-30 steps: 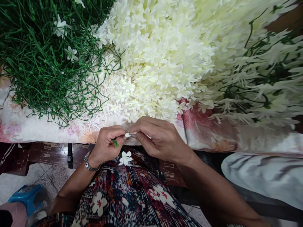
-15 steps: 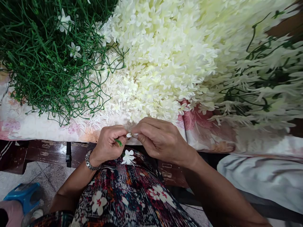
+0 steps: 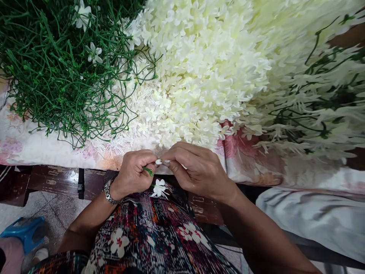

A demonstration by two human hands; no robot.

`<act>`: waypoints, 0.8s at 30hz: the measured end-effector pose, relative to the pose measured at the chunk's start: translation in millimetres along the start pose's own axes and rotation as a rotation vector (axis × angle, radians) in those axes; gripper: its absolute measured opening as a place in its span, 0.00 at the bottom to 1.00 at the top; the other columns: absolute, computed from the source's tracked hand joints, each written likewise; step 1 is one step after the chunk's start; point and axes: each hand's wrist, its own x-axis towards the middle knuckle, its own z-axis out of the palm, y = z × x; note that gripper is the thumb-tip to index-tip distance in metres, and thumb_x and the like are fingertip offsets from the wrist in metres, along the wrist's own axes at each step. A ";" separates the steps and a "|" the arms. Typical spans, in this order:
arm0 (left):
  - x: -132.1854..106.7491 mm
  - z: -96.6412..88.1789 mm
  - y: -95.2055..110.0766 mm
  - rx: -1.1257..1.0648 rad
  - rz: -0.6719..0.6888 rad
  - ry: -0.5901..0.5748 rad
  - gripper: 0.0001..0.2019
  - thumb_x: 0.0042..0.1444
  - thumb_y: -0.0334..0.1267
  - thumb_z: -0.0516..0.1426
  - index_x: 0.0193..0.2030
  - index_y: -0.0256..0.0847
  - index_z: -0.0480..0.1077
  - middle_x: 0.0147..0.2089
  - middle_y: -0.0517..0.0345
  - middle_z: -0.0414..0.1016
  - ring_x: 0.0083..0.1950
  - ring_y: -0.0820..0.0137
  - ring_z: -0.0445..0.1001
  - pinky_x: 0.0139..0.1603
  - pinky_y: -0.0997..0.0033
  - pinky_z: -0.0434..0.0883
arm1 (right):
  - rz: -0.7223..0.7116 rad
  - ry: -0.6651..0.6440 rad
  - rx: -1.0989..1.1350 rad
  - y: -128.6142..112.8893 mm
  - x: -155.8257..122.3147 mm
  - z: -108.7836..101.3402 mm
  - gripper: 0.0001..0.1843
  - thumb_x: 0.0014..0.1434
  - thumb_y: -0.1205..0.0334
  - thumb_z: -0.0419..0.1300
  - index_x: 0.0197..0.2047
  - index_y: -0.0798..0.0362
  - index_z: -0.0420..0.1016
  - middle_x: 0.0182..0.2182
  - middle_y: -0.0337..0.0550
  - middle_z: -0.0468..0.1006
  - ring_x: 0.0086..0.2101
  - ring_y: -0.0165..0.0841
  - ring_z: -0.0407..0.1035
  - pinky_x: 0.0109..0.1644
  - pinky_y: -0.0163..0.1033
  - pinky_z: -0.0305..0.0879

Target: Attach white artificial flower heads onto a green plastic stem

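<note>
My left hand (image 3: 137, 172) is closed around a green artificial stem (image 3: 148, 171), its tip poking out between thumb and fingers. Just below that hand hangs a white artificial flower (image 3: 159, 188), apparently on the same stem. My right hand (image 3: 198, 167) is pinched on a small white petal piece (image 3: 162, 162), which meets the left fingertips. The fingers hide most of that piece. Both hands are held together at the table's front edge, above my lap.
Green stems (image 3: 65, 76) are heaped at the left of the cloth-covered table (image 3: 57, 148). Beside them lie thin white strands (image 3: 114, 142) and a large pile of cream-white blossoms (image 3: 205, 68). Assembled flowers (image 3: 313, 110) lie at the right. A blue stool (image 3: 24, 232) stands at lower left.
The view has shifted slightly. Both hands stay together in the same grip, and the hanging white flower sits a little farther right and higher.
</note>
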 end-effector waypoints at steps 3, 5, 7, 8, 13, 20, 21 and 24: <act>-0.6 0.9 0.3 0.001 -0.005 0.012 0.10 0.42 0.23 0.47 0.15 0.37 0.52 0.17 0.65 0.49 0.20 0.79 0.51 0.21 0.77 0.51 | -0.002 0.002 -0.036 -0.5 -0.5 0.5 0.07 0.49 0.74 0.49 0.30 0.55 0.62 0.22 0.41 0.68 0.26 0.28 0.62 0.28 0.33 0.61; -1.1 1.2 0.4 0.005 -0.010 0.021 0.10 0.42 0.23 0.47 0.15 0.38 0.51 0.17 0.65 0.48 0.20 0.79 0.50 0.21 0.77 0.51 | 0.004 0.000 -0.057 -1.5 -0.8 0.6 0.07 0.50 0.74 0.49 0.29 0.55 0.63 0.22 0.41 0.67 0.26 0.28 0.62 0.28 0.33 0.61; -1.6 1.4 0.4 0.011 -0.017 0.026 0.11 0.41 0.23 0.46 0.15 0.38 0.50 0.17 0.65 0.47 0.20 0.79 0.50 0.21 0.77 0.50 | 0.015 -0.004 -0.062 -2.6 -1.0 0.6 0.07 0.50 0.74 0.49 0.29 0.55 0.63 0.22 0.41 0.67 0.26 0.28 0.62 0.29 0.33 0.61; -1.8 1.4 0.3 0.016 -0.019 0.027 0.11 0.41 0.23 0.46 0.15 0.38 0.49 0.17 0.65 0.46 0.20 0.79 0.49 0.21 0.77 0.50 | 0.016 -0.002 -0.061 -3.0 -1.0 0.8 0.06 0.50 0.75 0.49 0.29 0.55 0.63 0.22 0.41 0.67 0.26 0.28 0.62 0.29 0.33 0.61; -1.5 2.1 0.6 0.031 -0.023 0.031 0.11 0.40 0.23 0.46 0.15 0.38 0.48 0.17 0.65 0.45 0.20 0.79 0.49 0.21 0.76 0.50 | 0.017 0.017 -0.062 -4.2 -1.3 2.6 0.07 0.50 0.75 0.48 0.29 0.55 0.62 0.21 0.40 0.67 0.25 0.27 0.61 0.28 0.33 0.60; -1.7 1.5 -0.2 0.024 -0.017 0.030 0.10 0.41 0.23 0.47 0.15 0.38 0.51 0.17 0.65 0.47 0.21 0.79 0.50 0.21 0.76 0.51 | 0.031 0.025 -0.033 -4.4 -1.7 2.7 0.06 0.51 0.74 0.49 0.29 0.55 0.63 0.22 0.40 0.67 0.26 0.27 0.62 0.28 0.33 0.61; -1.8 0.9 -0.5 0.021 -0.011 0.024 0.10 0.42 0.23 0.47 0.16 0.37 0.52 0.18 0.65 0.48 0.21 0.79 0.50 0.21 0.77 0.51 | 0.041 0.023 -0.011 -4.1 -1.8 2.0 0.06 0.52 0.73 0.49 0.30 0.55 0.64 0.22 0.41 0.68 0.26 0.27 0.63 0.28 0.32 0.62; -1.6 -0.8 -0.8 0.021 0.009 0.020 0.09 0.44 0.25 0.47 0.17 0.37 0.56 0.17 0.65 0.50 0.21 0.79 0.52 0.22 0.77 0.53 | 0.080 0.020 0.063 -2.9 -2.6 -0.7 0.06 0.52 0.73 0.51 0.33 0.55 0.65 0.26 0.41 0.71 0.29 0.26 0.65 0.31 0.32 0.64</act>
